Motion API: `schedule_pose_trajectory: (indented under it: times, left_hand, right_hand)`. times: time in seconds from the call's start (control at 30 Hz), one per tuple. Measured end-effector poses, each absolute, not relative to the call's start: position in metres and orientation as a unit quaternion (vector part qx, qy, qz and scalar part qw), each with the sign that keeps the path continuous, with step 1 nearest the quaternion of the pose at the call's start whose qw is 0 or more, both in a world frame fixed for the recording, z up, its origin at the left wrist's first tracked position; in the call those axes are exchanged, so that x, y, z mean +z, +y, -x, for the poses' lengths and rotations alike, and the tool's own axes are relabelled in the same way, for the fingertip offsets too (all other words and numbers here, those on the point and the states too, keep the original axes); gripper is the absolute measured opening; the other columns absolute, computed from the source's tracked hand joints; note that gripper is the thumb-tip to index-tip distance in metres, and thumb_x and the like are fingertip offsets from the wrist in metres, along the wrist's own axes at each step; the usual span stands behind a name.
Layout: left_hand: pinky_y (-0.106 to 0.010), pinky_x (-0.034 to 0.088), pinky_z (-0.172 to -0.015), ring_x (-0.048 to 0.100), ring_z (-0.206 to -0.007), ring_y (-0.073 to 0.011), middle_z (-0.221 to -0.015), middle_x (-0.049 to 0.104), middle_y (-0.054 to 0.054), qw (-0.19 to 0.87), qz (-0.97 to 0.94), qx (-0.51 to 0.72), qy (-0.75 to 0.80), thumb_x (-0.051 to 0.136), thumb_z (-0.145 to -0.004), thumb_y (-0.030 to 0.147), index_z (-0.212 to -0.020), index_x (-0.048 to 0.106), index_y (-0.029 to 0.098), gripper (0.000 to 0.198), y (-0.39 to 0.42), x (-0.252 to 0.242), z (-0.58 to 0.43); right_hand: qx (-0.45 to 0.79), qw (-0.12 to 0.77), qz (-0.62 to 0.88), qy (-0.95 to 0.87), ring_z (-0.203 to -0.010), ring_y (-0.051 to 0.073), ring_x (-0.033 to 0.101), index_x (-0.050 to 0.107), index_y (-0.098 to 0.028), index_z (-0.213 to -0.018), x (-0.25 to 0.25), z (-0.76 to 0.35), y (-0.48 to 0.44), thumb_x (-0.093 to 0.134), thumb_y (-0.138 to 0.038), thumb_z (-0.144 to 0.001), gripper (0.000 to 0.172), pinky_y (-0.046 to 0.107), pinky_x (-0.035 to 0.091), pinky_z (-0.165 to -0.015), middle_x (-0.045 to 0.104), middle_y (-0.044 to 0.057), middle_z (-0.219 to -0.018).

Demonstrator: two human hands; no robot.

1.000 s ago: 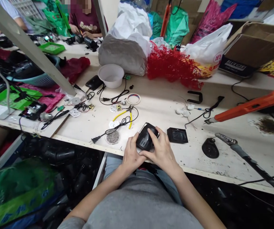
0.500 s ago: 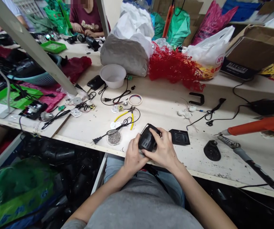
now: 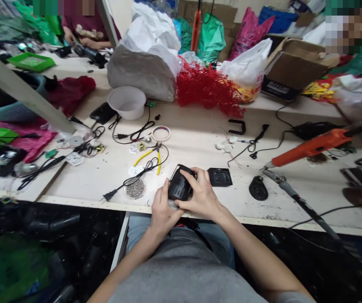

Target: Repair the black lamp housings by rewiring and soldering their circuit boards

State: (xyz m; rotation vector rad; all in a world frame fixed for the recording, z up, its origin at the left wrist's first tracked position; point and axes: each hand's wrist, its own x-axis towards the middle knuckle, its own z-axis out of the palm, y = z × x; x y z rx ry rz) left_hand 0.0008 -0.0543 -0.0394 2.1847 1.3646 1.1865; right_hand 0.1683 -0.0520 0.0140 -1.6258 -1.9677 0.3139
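A black plastic housing [image 3: 180, 183] is held between both hands at the front edge of the bench. My left hand [image 3: 162, 209] grips its lower left side, fingers closed against it. My right hand [image 3: 201, 192] wraps the right side, with fingers over the top and the thumb at the lower edge. Right of it lies a rectangular black part [image 3: 220, 177]. On the left are yellow-handled pliers [image 3: 158, 152], a dish of small screws [image 3: 134, 188] and a black cord with a plug [image 3: 109, 195].
A tape roll [image 3: 161, 133] and a white bowl [image 3: 127, 103] lie farther back. At the right are an orange tool [image 3: 310, 148], a soldering iron [image 3: 300, 204] and a round black part [image 3: 258, 188]. A slanted post [image 3: 26, 86] crosses the left. Another person sits across the bench.
The view has turned to the right, so the bench items appear farther left. Both hands keep their hold on the black housing, with little visible change in grip.
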Motion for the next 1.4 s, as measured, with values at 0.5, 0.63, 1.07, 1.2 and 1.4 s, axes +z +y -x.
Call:
schedule_pose_trajectory:
  times: [0.5, 0.63, 1.07, 1.2, 1.4]
  left_hand:
    - [-0.040, 0.055, -0.084, 0.060, -0.098, -0.0274, -0.108, 0.059, -0.011, 0.158, -0.760, 0.414, 0.476, 0.063, -0.075, 0.023, -0.157, 0.026, 0.014, 0.090, -0.053, -0.037, -0.003]
    - [-0.040, 0.055, -0.085, 0.060, -0.097, -0.0269, -0.107, 0.058, -0.010, 0.160, -0.756, 0.415, 0.481, 0.068, -0.078, 0.031, -0.158, 0.023, 0.015, 0.093, -0.054, -0.036, -0.004]
    - [-0.038, 0.054, -0.086, 0.059, -0.097, -0.0256, -0.105, 0.057, -0.009, 0.169, -0.748, 0.415, 0.488, 0.074, -0.078, 0.033, -0.158, 0.024, 0.017, 0.095, -0.054, -0.032, -0.005]
    - [-0.039, 0.054, -0.087, 0.060, -0.098, -0.0258, -0.106, 0.058, -0.009, 0.177, -0.746, 0.417, 0.489, 0.075, -0.077, 0.031, -0.156, 0.026, 0.018, 0.094, -0.054, -0.031, -0.005]
    - [-0.040, 0.054, -0.088, 0.060, -0.099, -0.0255, -0.108, 0.059, -0.009, 0.195, -0.724, 0.414, 0.516, 0.079, -0.072, 0.033, -0.153, 0.032, 0.019, 0.095, -0.051, -0.028, -0.005]
  right_hand:
    - [0.034, 0.258, 0.595, -0.761, -0.122, 0.040, 0.045, 0.053, -0.018, -0.141, 0.021, -0.163, -0.055, 0.080, -0.037, -0.069, 0.080, 0.063, 0.046, -0.099, 0.040, 0.022, -0.140]
    - [0.112, 0.245, 0.571, -0.775, -0.127, 0.040, 0.044, 0.051, -0.027, -0.143, 0.036, -0.179, -0.050, 0.083, -0.044, -0.067, 0.084, 0.063, 0.048, -0.098, 0.043, 0.017, -0.140]
    - [0.032, 0.302, 0.695, -0.651, -0.122, 0.041, 0.045, 0.061, -0.023, -0.132, -0.004, -0.248, 0.071, 0.085, -0.059, -0.061, 0.082, 0.064, 0.041, -0.103, 0.047, 0.017, -0.128]
    - [0.033, 0.265, 0.684, -0.678, -0.127, 0.042, 0.044, 0.060, -0.021, -0.134, -0.014, -0.242, 0.072, 0.083, -0.053, -0.068, 0.077, 0.064, 0.041, -0.104, 0.046, 0.020, -0.137]
    - [0.046, 0.364, 0.625, -0.689, -0.103, 0.027, 0.064, 0.068, -0.021, -0.115, 0.013, -0.228, 0.018, 0.054, -0.035, -0.094, 0.029, 0.046, 0.054, -0.090, 0.065, 0.013, -0.112]
